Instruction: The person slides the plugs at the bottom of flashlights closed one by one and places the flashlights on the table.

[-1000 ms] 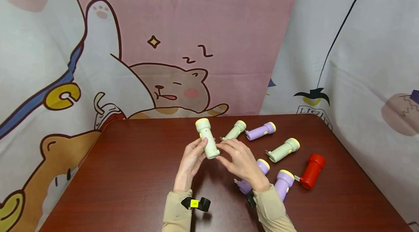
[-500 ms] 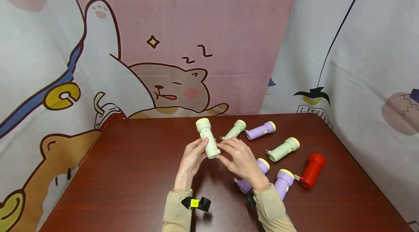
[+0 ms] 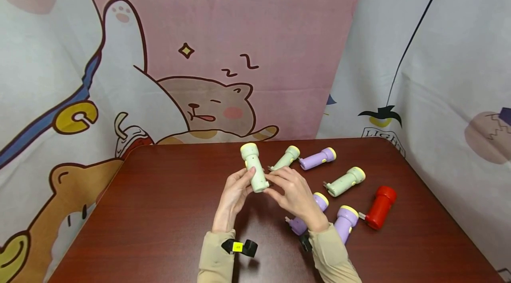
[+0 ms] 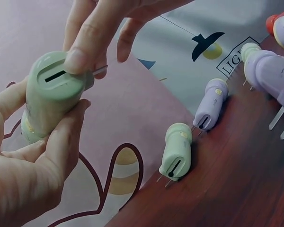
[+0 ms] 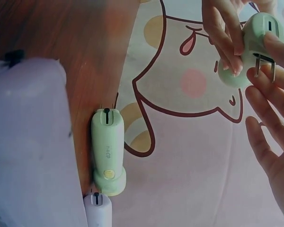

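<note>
My left hand (image 3: 231, 192) grips a pale green flashlight (image 3: 255, 168) by its body, above the table, with its yellow-rimmed head pointing up and away. At the lower end my right hand (image 3: 293, 192) pinches the base between thumb and finger. The left wrist view shows a dark slot (image 4: 56, 76) in that base, with a fingertip on one end of it. Two metal plug prongs (image 5: 273, 71) stick out from the base in the right wrist view, with right-hand fingers close beside them.
Around the right hand lie green flashlights (image 3: 286, 159) (image 3: 345, 182), purple flashlights (image 3: 317, 159) (image 3: 297, 226) (image 3: 346, 222) and a red flashlight (image 3: 381, 207), several with prongs out. The brown table (image 3: 159, 212) backs onto a printed cloth (image 3: 279, 52).
The green flashlight has shifted very slightly to the right. Both hands keep nearly the same places and hold, and the flashlights on the table have not moved.
</note>
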### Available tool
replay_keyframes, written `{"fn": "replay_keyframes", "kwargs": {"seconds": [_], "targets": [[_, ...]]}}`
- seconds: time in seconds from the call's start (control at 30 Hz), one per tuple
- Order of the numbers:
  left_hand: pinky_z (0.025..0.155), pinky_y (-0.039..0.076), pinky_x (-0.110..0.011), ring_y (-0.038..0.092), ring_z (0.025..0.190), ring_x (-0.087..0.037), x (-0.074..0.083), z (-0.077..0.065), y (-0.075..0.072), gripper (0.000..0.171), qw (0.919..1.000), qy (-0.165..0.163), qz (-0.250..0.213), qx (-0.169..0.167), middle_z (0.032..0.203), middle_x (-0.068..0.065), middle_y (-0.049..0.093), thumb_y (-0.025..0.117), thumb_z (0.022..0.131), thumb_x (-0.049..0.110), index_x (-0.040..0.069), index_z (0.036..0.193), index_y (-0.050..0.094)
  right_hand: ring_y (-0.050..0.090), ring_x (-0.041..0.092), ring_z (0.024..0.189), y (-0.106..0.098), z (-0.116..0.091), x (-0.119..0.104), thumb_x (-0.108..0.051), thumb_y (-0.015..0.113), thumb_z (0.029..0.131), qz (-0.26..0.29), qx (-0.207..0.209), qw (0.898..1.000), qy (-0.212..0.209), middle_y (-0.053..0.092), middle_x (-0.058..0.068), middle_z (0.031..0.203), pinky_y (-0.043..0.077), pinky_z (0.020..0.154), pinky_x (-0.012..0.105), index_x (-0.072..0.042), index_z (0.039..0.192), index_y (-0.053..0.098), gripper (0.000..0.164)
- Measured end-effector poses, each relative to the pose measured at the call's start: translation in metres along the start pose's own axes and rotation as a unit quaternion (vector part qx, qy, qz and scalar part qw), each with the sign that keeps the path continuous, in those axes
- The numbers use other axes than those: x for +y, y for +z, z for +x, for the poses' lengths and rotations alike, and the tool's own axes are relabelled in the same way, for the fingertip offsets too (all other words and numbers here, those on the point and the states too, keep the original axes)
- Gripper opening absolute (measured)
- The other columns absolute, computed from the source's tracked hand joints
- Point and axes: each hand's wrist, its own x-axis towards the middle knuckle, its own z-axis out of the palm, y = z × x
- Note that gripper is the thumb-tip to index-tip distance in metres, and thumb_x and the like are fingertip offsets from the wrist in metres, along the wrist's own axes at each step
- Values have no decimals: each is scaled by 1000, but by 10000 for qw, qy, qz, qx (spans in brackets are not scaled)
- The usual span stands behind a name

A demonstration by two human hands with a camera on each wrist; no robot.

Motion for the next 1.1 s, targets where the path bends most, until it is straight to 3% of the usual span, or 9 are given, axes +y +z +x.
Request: {"fn": "replay_keyframes", "kwargs": {"seconds": [1.1], "targets": [[67,54,-22,67,77,-8,3,-4,3,31,10000,22,-57,-30,84,2,68,48,98,9,-14,118,48,62,18,84,0,4,-6,-22,85,66,-53,289,9996,-34,70,4,87,49,76,31,-3,97,73,38]]}}
